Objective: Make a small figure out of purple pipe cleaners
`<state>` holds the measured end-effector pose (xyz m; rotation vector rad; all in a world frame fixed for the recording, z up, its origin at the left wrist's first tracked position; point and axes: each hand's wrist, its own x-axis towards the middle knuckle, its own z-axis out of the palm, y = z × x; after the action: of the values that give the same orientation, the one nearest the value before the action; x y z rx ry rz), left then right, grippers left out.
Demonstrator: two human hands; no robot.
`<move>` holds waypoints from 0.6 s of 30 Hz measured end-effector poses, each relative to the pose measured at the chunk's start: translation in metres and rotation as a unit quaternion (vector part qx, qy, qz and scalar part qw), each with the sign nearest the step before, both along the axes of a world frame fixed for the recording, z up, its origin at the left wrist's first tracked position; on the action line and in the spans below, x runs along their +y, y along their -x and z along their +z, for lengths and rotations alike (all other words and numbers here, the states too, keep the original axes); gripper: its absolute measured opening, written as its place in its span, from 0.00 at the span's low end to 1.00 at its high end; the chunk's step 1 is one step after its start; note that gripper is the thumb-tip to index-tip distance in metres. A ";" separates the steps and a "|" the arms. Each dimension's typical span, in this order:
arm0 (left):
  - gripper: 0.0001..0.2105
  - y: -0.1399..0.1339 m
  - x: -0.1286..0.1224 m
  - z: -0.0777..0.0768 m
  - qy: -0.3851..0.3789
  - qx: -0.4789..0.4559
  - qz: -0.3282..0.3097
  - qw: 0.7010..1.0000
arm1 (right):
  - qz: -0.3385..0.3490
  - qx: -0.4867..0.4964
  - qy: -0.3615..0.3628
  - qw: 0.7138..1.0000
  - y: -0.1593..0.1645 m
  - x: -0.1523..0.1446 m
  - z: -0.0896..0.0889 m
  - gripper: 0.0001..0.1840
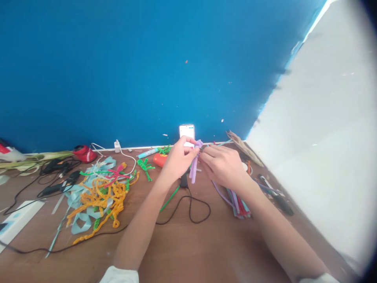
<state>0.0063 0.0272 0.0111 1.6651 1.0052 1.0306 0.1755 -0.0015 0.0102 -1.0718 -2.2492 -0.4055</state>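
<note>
Lilac pipe cleaners (193,171), bent together at the top with ends hanging down, are held up above the table in front of the phone. My left hand (179,158) is closed in a pinch on their upper part. From the other side, my right hand (225,164) has its fingers closed at the same bunch. A small dark spot shows between the fingertips, too small to name. Below my right wrist lies a bundle of loose pipe cleaners (242,210) in lilac, red and pale blue, partly hidden by the arm.
A lit phone (187,130) leans on the blue wall. Orange pipe cleaners (101,196) tangle with pale blue ribbon (81,224) at left. A green pipe-cleaner figure (145,168), a marker (147,153), a white power strip (20,220) and a black cable (191,196) lie around.
</note>
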 end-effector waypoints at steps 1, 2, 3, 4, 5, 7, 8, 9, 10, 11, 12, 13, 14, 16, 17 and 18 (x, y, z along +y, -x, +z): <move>0.12 0.001 0.002 -0.001 0.015 -0.005 -0.012 1.000 | 0.000 -0.006 -0.004 1.000 0.001 0.001 -0.002 0.12; 0.13 0.003 0.003 0.000 0.020 -0.006 -0.021 1.000 | -0.001 0.002 -0.001 1.000 0.003 0.002 -0.003 0.12; 0.12 0.004 0.004 0.000 0.017 -0.003 -0.027 0.999 | -0.003 0.023 0.008 1.000 0.004 0.003 -0.003 0.12; 0.12 0.005 0.003 0.002 0.007 0.005 -0.031 0.999 | -0.002 0.053 0.024 0.998 0.004 0.003 -0.003 0.12; 0.12 0.006 0.002 0.004 -0.006 0.019 -0.035 0.999 | 0.002 0.090 0.046 0.995 0.004 0.003 -0.002 0.11; 0.12 0.008 -0.001 0.009 -0.043 0.059 -0.040 0.997 | 0.024 0.180 0.109 0.977 0.003 0.001 0.002 0.11; 0.11 0.009 -0.003 0.012 -0.068 0.081 -0.042 0.994 | 0.042 0.230 0.151 0.961 0.002 -0.001 0.004 0.11; 0.11 0.010 -0.004 0.014 -0.097 0.101 -0.043 0.989 | 0.064 0.282 0.196 0.937 0.001 -0.002 0.007 0.12; 0.11 0.011 -0.006 0.016 -0.128 0.117 -0.042 0.984 | 0.086 0.334 0.245 0.906 -0.001 -0.003 0.009 0.12; 0.10 0.011 -0.007 0.018 -0.159 0.130 -0.043 0.978 | 0.105 0.385 0.285 0.872 -0.003 -0.004 0.010 0.13; 0.10 0.011 -0.007 0.019 -0.187 0.136 -0.047 0.972 | 0.123 0.430 0.319 0.836 -0.004 -0.005 0.011 0.13; 0.10 0.011 -0.007 0.020 -0.209 0.135 -0.050 0.967 | 0.140 0.467 0.346 0.802 -0.006 -0.005 0.012 0.13; 0.09 0.010 -0.007 0.021 -0.224 0.130 -0.052 0.964 | 0.155 0.499 0.364 0.771 -0.006 -0.004 0.012 0.13; 0.08 0.008 -0.008 0.020 -0.244 0.114 -0.048 0.962 | 0.179 0.547 0.398 0.714 -0.007 -0.003 0.012 0.13; 0.08 0.006 -0.008 0.020 -0.250 0.104 -0.040 0.962 | 0.185 0.566 0.415 0.688 -0.007 -0.003 0.012 0.12; 0.08 0.004 -0.008 0.019 -0.254 0.095 -0.032 0.962 | 0.186 0.581 0.431 0.665 -0.006 -0.002 0.012 0.12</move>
<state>0.0027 0.0191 0.0300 2.2353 0.8414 1.1677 0.1816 -0.0039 0.0225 -0.7830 -1.2542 1.3145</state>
